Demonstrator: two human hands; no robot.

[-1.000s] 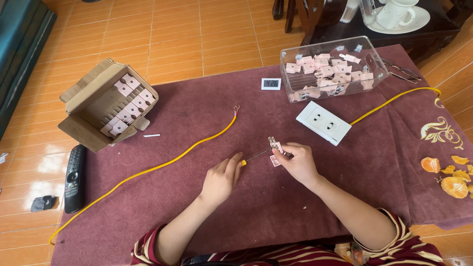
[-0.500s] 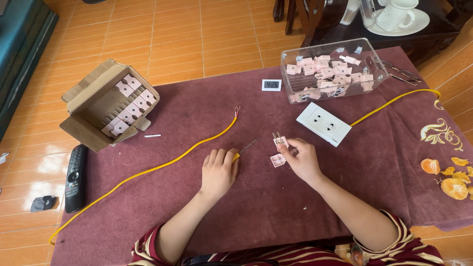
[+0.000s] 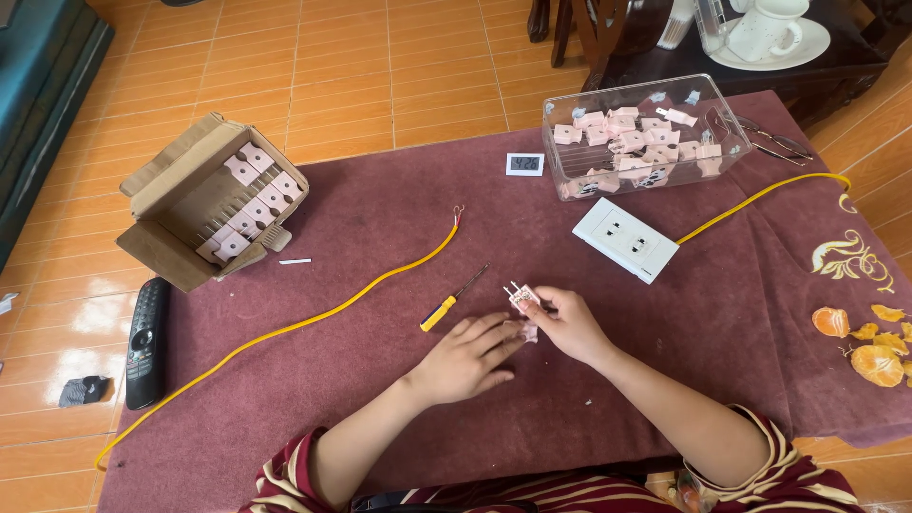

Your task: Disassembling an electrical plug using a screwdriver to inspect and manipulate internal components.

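Note:
My right hand pinches a small pink plug part with metal prongs, held just above the maroon cloth. My left hand lies flat on the cloth with fingers spread, its fingertips touching a second pink piece under my right hand. A small screwdriver with a yellow handle lies loose on the cloth just left of both hands. A yellow cable with bared wire ends runs across the cloth to the left.
A white double wall socket lies beyond my right hand, with a second yellow cable. A clear box holds several pink parts. An open cardboard box, a remote, glasses and orange peel sit around.
My left hand let go of the screwdriver, which now lies on the cloth, and moved right to the pink piece. My right hand lowered slightly with the plug part.

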